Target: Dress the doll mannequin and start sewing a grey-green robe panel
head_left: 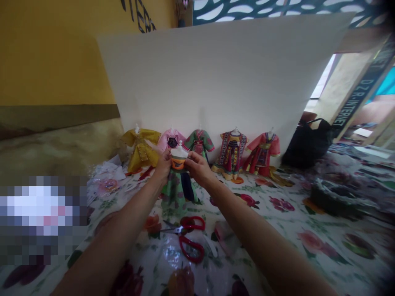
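My left hand [163,167] and my right hand [197,167] both grip a small white dress form [179,155] wearing an orange top and a green and navy skirt [178,190], one hand on each side of its torso. It stands on the floral cloth [277,230] in front of a row of dressed mini forms: a yellow costume [140,149], a pink one [171,140], a green one [199,142], a patterned red and yellow one [232,154] and a coral one [263,153].
Red-handled scissors [188,238] lie on the cloth between my forearms. A large white board [222,74] leans behind the row. A black bag [308,146] sits at the right. Paper scraps [108,174] lie at the left, and a dark basket-like object [333,197] at the right.
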The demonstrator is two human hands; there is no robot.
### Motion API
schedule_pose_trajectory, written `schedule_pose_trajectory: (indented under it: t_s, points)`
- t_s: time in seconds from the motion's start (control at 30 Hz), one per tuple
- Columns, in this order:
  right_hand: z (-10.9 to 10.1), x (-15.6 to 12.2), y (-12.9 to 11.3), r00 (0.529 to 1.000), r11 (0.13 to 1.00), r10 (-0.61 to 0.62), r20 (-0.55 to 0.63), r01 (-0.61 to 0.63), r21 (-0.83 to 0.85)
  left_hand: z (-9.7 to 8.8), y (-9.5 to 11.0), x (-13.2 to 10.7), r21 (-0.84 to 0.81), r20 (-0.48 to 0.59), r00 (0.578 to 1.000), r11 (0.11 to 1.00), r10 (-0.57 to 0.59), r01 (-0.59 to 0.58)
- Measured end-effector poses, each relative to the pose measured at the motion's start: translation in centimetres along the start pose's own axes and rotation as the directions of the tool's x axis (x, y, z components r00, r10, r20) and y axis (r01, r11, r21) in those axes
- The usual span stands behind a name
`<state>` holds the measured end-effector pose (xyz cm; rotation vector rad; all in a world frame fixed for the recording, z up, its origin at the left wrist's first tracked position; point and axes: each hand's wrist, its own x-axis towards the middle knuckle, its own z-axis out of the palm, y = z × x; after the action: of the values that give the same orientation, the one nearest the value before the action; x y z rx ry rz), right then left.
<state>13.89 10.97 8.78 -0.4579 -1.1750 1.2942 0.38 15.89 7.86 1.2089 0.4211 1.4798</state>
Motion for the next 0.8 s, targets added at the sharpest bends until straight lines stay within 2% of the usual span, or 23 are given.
schedule_pose_trajectory:
  t_s: [0.6, 0.8]
  points:
    - [0.52, -0.31, 0.22, 0.999, 0.999, -0.023, -0.044, 0.024, 0.034, -0.04, -0.09, 0.14, 0.144, -0.091, 0.986, 0.981, 0.143, -0.129]
    - [0.78, -0.51, 0.29, 0.997, 0.999, -0.031, -0.074, 0.033, 0.025, 0.13, 0.49, -0.23, 0.228, -0.105, 0.972, 0.957, 0.209, -0.181]
